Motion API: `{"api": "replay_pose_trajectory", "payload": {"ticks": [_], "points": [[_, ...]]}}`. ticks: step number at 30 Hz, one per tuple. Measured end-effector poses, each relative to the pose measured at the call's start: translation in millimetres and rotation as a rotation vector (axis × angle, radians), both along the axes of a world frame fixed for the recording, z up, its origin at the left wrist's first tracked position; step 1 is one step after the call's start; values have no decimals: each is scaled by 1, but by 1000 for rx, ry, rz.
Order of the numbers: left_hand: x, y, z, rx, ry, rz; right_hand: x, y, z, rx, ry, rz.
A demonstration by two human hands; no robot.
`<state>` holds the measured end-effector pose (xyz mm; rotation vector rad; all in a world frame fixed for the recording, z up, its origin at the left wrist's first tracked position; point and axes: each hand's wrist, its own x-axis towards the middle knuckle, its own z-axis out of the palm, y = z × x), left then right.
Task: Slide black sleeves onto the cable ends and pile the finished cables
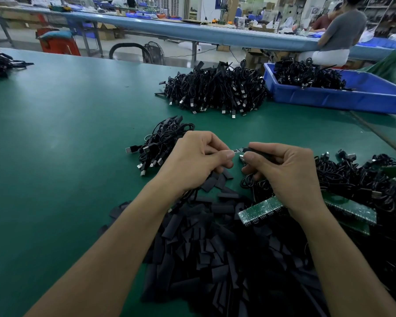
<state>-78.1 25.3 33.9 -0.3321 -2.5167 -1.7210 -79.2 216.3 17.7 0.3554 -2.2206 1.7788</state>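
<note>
We are recording a green-topped counter [55,133] carrying the work. Left of centre, a small pile of coiled black cables with metal plugs [162,143] is lying just beside the left hand. Some are showing flat black ends, so we are judging these finished.

The left hand [192,161] is holding its fingers curled, thumb and forefinger pinching a small pale cable end [236,150]. Facing it, the right hand [284,172] is pinching a short black tubular sleeve [260,151]. The sleeve's mouth is meeting that end, but we cannot tell how far on it is sitting.

Beneath both wrists a large heap of loose flat black sleeves [215,259] is lying, with a green circuit-board strip [256,210] resting on it. To the right, a tangle of black cables [364,181] is apparently awaiting sleeves.

Farther back, a larger cable pile [215,92] is sitting beside a blue plastic bin [364,99] holding more cables. We are judging the job well under way, with much remaining.
</note>
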Motion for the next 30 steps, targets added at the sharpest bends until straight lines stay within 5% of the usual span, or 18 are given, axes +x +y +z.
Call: {"api": "replay_pose_trajectory", "payload": {"ticks": [17, 30], "points": [[-1, -1, 2, 141, -106, -99, 6, 2, 7, 159, 137, 117], [2, -2, 0, -231, 228, -10, 2, 7, 3, 159, 127, 79]]}}
